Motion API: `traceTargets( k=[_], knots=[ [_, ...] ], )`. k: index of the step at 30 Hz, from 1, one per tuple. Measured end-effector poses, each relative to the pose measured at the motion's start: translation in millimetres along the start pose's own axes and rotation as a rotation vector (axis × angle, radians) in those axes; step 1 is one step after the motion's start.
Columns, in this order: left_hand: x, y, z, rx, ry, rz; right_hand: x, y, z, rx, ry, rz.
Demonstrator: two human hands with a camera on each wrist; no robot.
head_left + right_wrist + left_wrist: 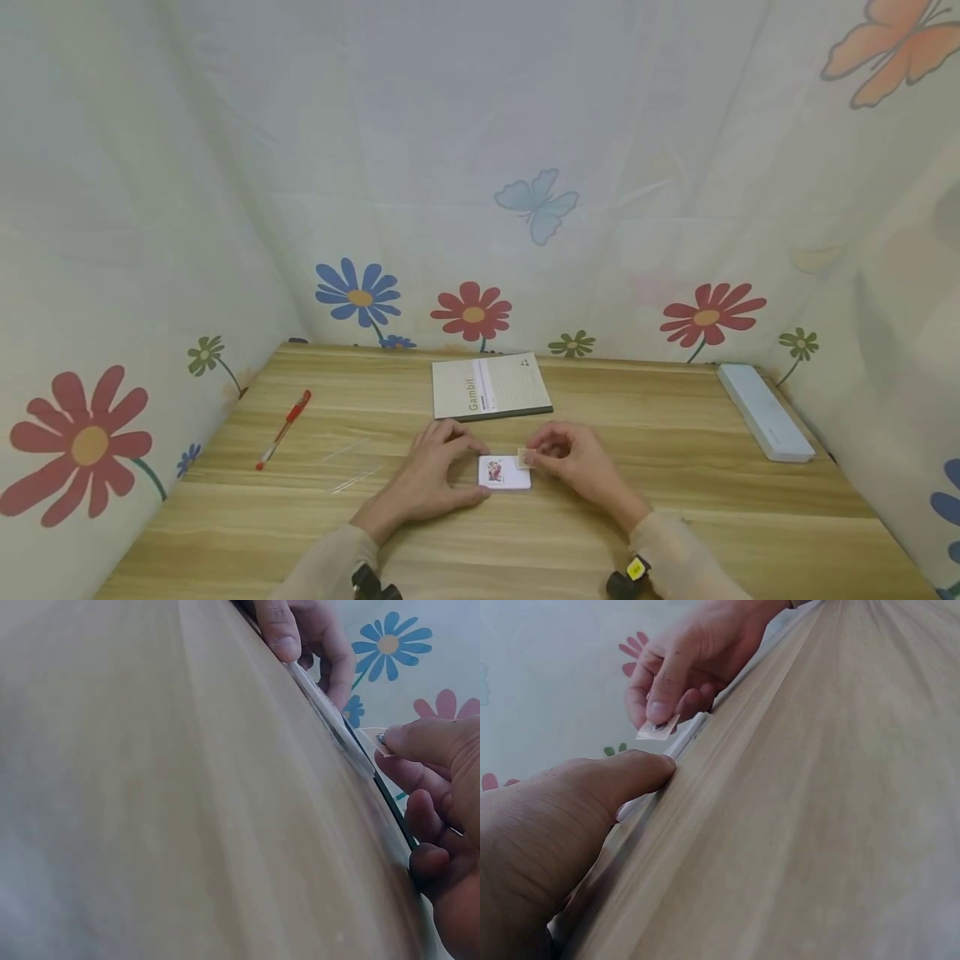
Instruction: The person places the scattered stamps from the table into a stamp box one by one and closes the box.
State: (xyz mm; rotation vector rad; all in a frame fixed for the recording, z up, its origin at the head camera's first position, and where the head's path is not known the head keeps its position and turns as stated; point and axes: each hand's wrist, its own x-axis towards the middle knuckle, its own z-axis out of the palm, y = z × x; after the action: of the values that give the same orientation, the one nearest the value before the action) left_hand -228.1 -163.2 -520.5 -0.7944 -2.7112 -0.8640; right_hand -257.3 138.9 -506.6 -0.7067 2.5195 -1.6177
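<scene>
A small, flat white pad (516, 478) lies on the table between the two hands, with a red printed picture (495, 472) on its left half. My left hand (429, 477) holds it at its left end, thumb on the near edge and fingers at the far edge. In the left wrist view the left thumb (634, 778) touches the pad's side. Between thumb and forefinger my right hand (576, 461) pinches a small square sticker (524, 458) over the pad's far right corner. The right wrist view shows the sticker (375, 740) slightly above the pad (330, 712).
Behind the hands lies a notebook (491, 386) marked "Gambit". A red pen (283, 429) and thin clear strips (356, 480) are at the left. A pale blue case (765, 412) lies at the right. Flowered cloth (480, 167) encloses the table's back and sides.
</scene>
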Motion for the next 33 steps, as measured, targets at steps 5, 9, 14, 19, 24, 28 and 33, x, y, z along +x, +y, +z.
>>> traceTargets(
  k=[5, 9, 14, 19, 24, 28, 33],
  knots=[
    [-0.8, 1.5, -0.8, -0.002, 0.003, 0.001, -1.9, -4.6, 4.3, -0.022, -0.001, 0.004],
    [-1.1, 2.6, -1.2, -0.001, 0.001, -0.001, -2.9, -7.5, 6.7, -0.049, -0.001, -0.009],
    [-1.1, 3.2, -1.5, -0.002, -0.001, 0.003, -3.1, -8.8, 8.8, -0.088, -0.011, -0.037],
    [-0.8, 2.8, -1.5, 0.001, 0.001, 0.002, -3.4, -8.6, 9.3, -0.104, -0.016, -0.037],
    [0.5, 3.1, -1.9, 0.006, -0.002, 0.002, -2.8, -7.6, 9.3, -0.122, -0.014, -0.048],
    [0.8, 3.5, -2.5, 0.006, -0.009, 0.002, -3.2, -7.5, 9.5, -0.158, -0.014, -0.058],
    [0.5, 3.6, -3.0, 0.008, -0.011, -0.005, -3.9, -7.1, 9.4, -0.187, -0.025, -0.058]
  ],
)
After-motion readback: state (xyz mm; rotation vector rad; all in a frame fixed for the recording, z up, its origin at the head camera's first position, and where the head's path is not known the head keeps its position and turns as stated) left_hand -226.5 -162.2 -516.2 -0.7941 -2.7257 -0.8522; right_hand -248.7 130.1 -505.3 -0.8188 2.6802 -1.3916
